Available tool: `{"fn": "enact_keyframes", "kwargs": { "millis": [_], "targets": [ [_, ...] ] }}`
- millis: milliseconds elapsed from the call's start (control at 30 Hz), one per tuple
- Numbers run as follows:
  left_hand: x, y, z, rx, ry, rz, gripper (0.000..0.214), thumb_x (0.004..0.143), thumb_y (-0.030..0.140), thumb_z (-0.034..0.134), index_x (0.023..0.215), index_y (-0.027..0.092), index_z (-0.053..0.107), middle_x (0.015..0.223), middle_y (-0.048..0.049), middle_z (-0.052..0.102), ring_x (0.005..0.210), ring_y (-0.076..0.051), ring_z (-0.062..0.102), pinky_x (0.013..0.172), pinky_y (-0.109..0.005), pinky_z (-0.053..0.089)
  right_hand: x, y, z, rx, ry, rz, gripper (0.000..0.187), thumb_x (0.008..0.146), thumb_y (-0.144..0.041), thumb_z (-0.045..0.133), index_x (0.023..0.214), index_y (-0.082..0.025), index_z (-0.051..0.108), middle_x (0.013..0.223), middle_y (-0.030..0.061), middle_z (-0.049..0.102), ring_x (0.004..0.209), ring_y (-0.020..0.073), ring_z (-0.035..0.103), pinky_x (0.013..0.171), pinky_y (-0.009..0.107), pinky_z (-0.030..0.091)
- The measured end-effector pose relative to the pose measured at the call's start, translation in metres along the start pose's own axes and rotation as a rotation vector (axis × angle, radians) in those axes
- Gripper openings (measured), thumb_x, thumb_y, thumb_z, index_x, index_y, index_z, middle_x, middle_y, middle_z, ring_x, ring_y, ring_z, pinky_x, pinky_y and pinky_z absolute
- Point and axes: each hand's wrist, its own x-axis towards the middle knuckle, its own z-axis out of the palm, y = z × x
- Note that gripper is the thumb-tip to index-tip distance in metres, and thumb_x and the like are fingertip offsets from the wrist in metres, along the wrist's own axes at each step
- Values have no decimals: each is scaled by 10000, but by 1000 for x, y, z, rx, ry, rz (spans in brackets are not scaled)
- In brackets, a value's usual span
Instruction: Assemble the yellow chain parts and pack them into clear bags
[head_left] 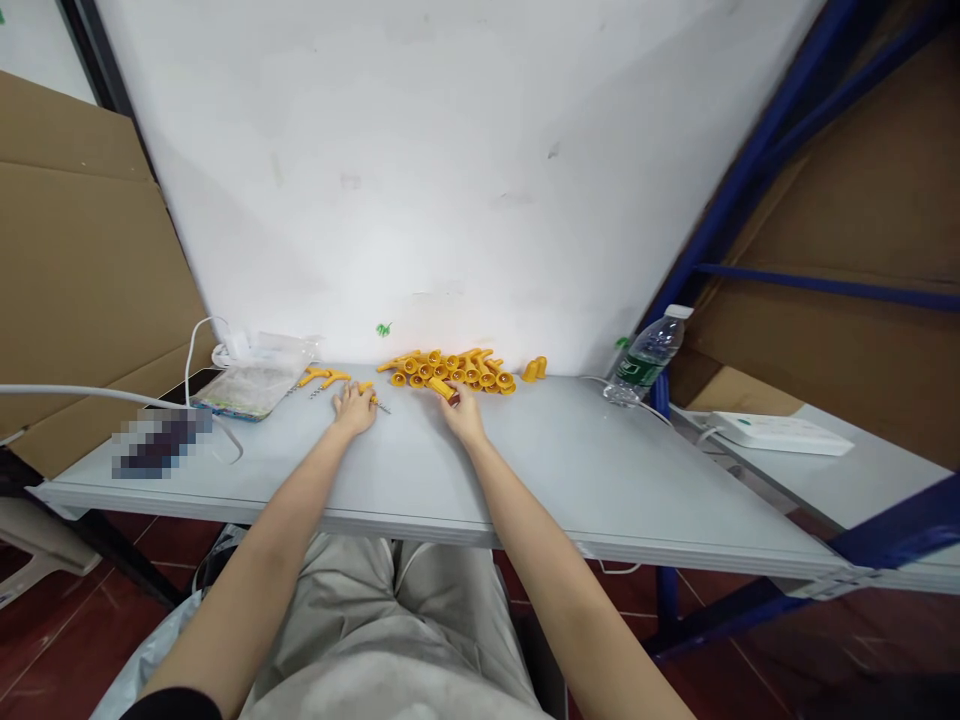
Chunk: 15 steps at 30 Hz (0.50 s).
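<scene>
Right hand (463, 412): fingertips closed on one yellow plastic piece (442, 388), held low at the near edge of the pile of yellow pieces (450, 368). Held piece lies roughly level, just above or on the table (570, 470); cannot tell which.

Left hand (354, 408): palm down on the table, fingers loosely bent over a yellow-handled screw (375, 400), whose metal tip pokes out to the right of the fingers. Cannot tell whether the hand grips it or only rests on it.

Pile sits at the back of the table against the white wall (450, 180), between the two hands and slightly behind them. One stray yellow piece (535, 369) stands apart, just right of the pile.

Left of the left hand: two more yellow-handled screws (324, 379) lying side by side, then a clear plastic bag (251, 388), with a white charger and cable (229, 348) behind it and a dark phone (189, 385) at its left edge.

Far right of the table: water bottle (646, 358), leaning towards the wall. Beyond it, on a lower surface, a white power strip (772, 432). Cardboard (67, 260) stands at the left, a blue rack (750, 170) at the right.
</scene>
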Motion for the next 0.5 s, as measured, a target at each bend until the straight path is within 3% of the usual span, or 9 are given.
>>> {"fn": "enact_keyframes", "kwargs": {
  "millis": [133,267,500],
  "targets": [
    [-3,-1,-1,-2,32,-61,409,887,392,432,1237,227,566,1333,-168,523,1294,-325,436,1060,-552,296,-1,-1,1,-14,-17,-9,362,765,-369,574,1064,-173,632,1042,123,664,724,194,578,749,393,512],
    [-2,0,-6,40,43,-72,400,896,410,437,1204,217,604,1257,-164,550,1252,-324,458,1018,-476,363,-2,0,3,-15,-43,-11,379,767,-374,567,1072,-158,628,1054,129,662,737,197,581,753,402,513],
    [3,8,-17,-36,-144,-118,310,900,249,478,1185,215,593,1267,-147,500,997,-224,625,882,-325,459,-1,3,4,1,-43,-20,373,751,-380,599,1057,-167,617,1095,139,641,722,192,585,736,402,518]
  ]
}}
